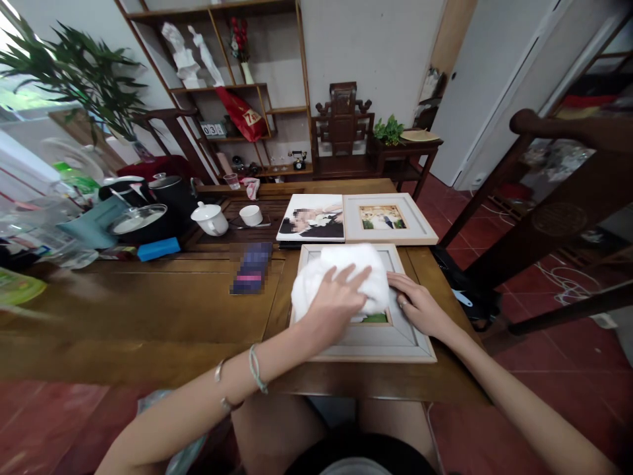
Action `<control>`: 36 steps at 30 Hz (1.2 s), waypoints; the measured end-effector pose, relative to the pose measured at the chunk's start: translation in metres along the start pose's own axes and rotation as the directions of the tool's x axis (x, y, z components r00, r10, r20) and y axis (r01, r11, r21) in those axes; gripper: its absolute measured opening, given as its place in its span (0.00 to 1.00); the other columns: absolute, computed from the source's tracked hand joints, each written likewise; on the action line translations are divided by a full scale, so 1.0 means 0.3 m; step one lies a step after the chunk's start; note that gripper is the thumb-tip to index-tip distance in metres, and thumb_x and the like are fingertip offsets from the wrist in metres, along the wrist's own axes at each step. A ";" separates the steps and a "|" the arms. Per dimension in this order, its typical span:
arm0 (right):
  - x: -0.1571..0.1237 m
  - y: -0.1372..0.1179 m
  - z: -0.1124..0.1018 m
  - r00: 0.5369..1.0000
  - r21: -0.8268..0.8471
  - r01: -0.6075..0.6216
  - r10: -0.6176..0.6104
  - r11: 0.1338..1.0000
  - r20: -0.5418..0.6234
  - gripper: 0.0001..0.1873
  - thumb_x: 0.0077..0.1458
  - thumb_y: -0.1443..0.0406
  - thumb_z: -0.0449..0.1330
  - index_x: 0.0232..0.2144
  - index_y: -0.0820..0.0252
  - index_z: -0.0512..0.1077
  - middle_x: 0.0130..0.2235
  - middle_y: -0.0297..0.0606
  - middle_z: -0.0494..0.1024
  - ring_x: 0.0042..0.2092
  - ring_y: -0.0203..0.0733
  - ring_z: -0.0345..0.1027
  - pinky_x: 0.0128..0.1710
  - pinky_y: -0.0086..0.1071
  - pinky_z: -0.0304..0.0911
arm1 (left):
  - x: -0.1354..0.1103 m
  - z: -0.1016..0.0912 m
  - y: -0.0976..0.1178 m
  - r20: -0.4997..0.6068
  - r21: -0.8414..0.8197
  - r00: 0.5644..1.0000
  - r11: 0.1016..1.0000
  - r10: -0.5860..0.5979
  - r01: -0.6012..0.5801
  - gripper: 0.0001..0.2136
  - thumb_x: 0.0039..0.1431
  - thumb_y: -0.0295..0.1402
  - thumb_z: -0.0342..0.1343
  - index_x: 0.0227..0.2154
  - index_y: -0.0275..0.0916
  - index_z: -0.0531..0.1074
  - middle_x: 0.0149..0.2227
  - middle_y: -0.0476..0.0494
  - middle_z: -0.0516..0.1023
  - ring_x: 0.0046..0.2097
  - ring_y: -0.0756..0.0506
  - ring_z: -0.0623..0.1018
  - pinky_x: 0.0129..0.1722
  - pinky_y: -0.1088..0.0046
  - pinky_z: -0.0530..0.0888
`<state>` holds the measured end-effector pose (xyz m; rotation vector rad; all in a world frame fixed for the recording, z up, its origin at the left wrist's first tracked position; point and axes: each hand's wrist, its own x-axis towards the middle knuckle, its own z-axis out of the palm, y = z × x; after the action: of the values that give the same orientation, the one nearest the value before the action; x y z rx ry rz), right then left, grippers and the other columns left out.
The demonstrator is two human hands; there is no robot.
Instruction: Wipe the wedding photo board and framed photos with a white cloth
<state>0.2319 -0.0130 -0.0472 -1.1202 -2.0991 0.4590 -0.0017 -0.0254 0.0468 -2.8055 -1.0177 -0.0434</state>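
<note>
A light wooden picture frame (386, 343) lies flat on the brown wooden table (148, 303) right in front of me. A white cloth (341, 274) is bunched on its glass. My left hand (333, 300) lies on the cloth with fingers stretched out, pressing it down. My right hand (420, 305) rests flat on the frame's right side, fingers extended toward the cloth, a ring on one finger. Only a strip of the picture shows under the cloth.
Behind the frame lie a second framed photo (388, 219) and an unframed print (311, 218). A dark booklet (251, 267) lies left of them. A white teapot (210, 219), a cup (250, 215), pots and a blue sponge (158, 249) crowd the far left. A dark chair (554, 218) stands at right.
</note>
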 end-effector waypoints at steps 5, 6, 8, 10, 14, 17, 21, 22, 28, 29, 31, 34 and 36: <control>0.005 -0.009 -0.006 1.000 -0.011 0.002 -0.002 1.000 0.007 0.32 0.47 0.78 0.48 0.53 0.55 0.70 0.55 0.40 0.73 0.59 0.50 0.63 0.59 0.50 0.59 | 0.157 0.012 -0.062 -0.157 0.184 0.981 0.979 0.112 -0.083 0.08 0.61 0.26 0.55 0.37 0.42 0.79 0.66 0.48 0.54 0.65 0.35 0.58 0.58 0.51 0.61; 0.007 -0.013 -0.009 1.000 -0.012 -0.003 0.003 1.000 0.008 0.32 0.47 0.78 0.48 0.53 0.54 0.70 0.55 0.39 0.73 0.59 0.50 0.63 0.58 0.50 0.60 | 0.185 0.031 -0.062 -0.148 0.194 0.977 0.973 0.152 -0.122 0.09 0.60 0.26 0.55 0.37 0.42 0.79 0.66 0.48 0.55 0.65 0.36 0.58 0.58 0.52 0.61; 0.010 -0.020 -0.015 1.000 -0.014 -0.010 0.010 1.000 0.007 0.31 0.48 0.77 0.48 0.52 0.54 0.71 0.55 0.39 0.73 0.57 0.51 0.65 0.57 0.50 0.62 | 0.231 0.076 -0.062 -0.098 0.178 0.976 0.968 0.195 -0.175 0.10 0.58 0.24 0.56 0.39 0.42 0.78 0.65 0.47 0.59 0.64 0.37 0.60 0.56 0.55 0.63; 0.010 -0.021 -0.017 1.000 -0.017 -0.014 0.014 1.000 0.015 0.31 0.48 0.77 0.48 0.52 0.54 0.71 0.55 0.39 0.73 0.57 0.51 0.65 0.57 0.50 0.61 | 0.258 0.114 -0.064 -0.053 0.144 0.977 0.970 0.207 -0.198 0.13 0.56 0.21 0.56 0.41 0.41 0.77 0.63 0.46 0.62 0.63 0.38 0.61 0.54 0.57 0.65; 0.005 -0.009 -0.009 1.000 -0.007 -0.024 0.024 1.000 0.013 0.32 0.47 0.77 0.48 0.53 0.55 0.70 0.56 0.40 0.72 0.58 0.49 0.64 0.59 0.51 0.59 | 0.245 0.133 -0.081 -0.007 0.118 0.988 0.981 0.153 -0.151 0.13 0.56 0.19 0.54 0.40 0.41 0.77 0.62 0.45 0.65 0.62 0.38 0.63 0.52 0.55 0.66; 0.000 0.001 0.000 0.999 0.018 -0.041 0.041 0.999 -0.004 0.32 0.47 0.77 0.48 0.53 0.56 0.71 0.56 0.41 0.73 0.59 0.48 0.64 0.61 0.52 0.58 | 0.188 0.125 -0.107 0.019 0.122 0.995 0.988 0.097 -0.099 0.14 0.57 0.19 0.52 0.39 0.41 0.77 0.62 0.45 0.64 0.63 0.37 0.62 0.54 0.52 0.65; 0.000 0.004 0.001 0.999 0.029 -0.045 0.045 0.999 0.012 0.32 0.47 0.77 0.47 0.54 0.57 0.70 0.57 0.41 0.72 0.60 0.47 0.63 0.62 0.52 0.56 | 0.090 0.137 -0.170 0.069 0.098 0.998 0.995 -0.001 -0.006 0.16 0.54 0.18 0.53 0.42 0.41 0.77 0.65 0.45 0.58 0.65 0.36 0.58 0.57 0.50 0.62; 0.000 0.004 0.001 0.999 0.028 -0.046 0.046 0.999 0.012 0.32 0.48 0.77 0.47 0.54 0.57 0.70 0.57 0.41 0.71 0.60 0.47 0.62 0.62 0.52 0.55 | 0.068 0.143 -0.188 0.077 0.091 0.997 0.996 -0.024 0.017 0.17 0.53 0.18 0.53 0.42 0.40 0.76 0.65 0.44 0.57 0.65 0.35 0.56 0.57 0.49 0.61; -0.001 0.000 -0.001 0.998 0.028 -0.058 0.058 0.998 0.011 0.34 0.47 0.77 0.47 0.54 0.54 0.70 0.57 0.38 0.71 0.60 0.46 0.62 0.62 0.53 0.55 | -0.021 0.130 -0.192 0.134 0.066 0.990 0.997 -0.051 0.042 0.17 0.50 0.17 0.54 0.41 0.38 0.76 0.66 0.41 0.54 0.65 0.31 0.55 0.58 0.48 0.60; -0.001 -0.001 -0.001 0.998 0.029 -0.058 0.058 0.998 0.010 0.33 0.47 0.77 0.47 0.54 0.53 0.70 0.57 0.38 0.71 0.60 0.46 0.62 0.62 0.53 0.55 | -0.037 0.116 -0.170 0.166 0.052 0.985 0.998 -0.040 0.032 0.17 0.49 0.17 0.55 0.41 0.38 0.76 0.66 0.40 0.54 0.65 0.31 0.56 0.58 0.48 0.61; 0.000 -0.004 -0.002 0.998 0.026 -0.058 0.057 0.998 0.009 0.33 0.48 0.77 0.47 0.54 0.53 0.70 0.57 0.38 0.71 0.60 0.46 0.62 0.62 0.53 0.56 | -0.080 0.081 -0.114 0.224 0.006 0.975 1.000 0.001 -0.002 0.17 0.47 0.19 0.58 0.41 0.38 0.76 0.66 0.40 0.55 0.64 0.29 0.58 0.57 0.48 0.63; 0.000 -0.006 -0.003 0.999 0.023 -0.047 0.047 0.999 0.012 0.32 0.48 0.77 0.47 0.54 0.54 0.69 0.57 0.40 0.71 0.60 0.46 0.62 0.62 0.53 0.56 | -0.162 0.034 -0.028 0.276 -0.101 0.954 0.991 0.115 -0.090 0.19 0.44 0.23 0.62 0.43 0.38 0.75 0.67 0.39 0.51 0.65 0.30 0.57 0.58 0.53 0.64; 0.001 -0.005 -0.003 0.999 0.019 -0.042 0.042 0.999 0.017 0.32 0.48 0.77 0.47 0.55 0.55 0.69 0.57 0.40 0.71 0.60 0.46 0.62 0.62 0.53 0.56 | -0.208 0.022 0.010 0.299 -0.153 0.939 0.980 0.170 -0.128 0.20 0.42 0.24 0.63 0.43 0.37 0.75 0.68 0.38 0.48 0.65 0.30 0.56 0.58 0.54 0.64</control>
<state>0.2316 -0.0137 -0.0456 -1.1545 -2.0846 0.5099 -0.0479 -0.0662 0.0347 -3.0687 -0.8823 0.3748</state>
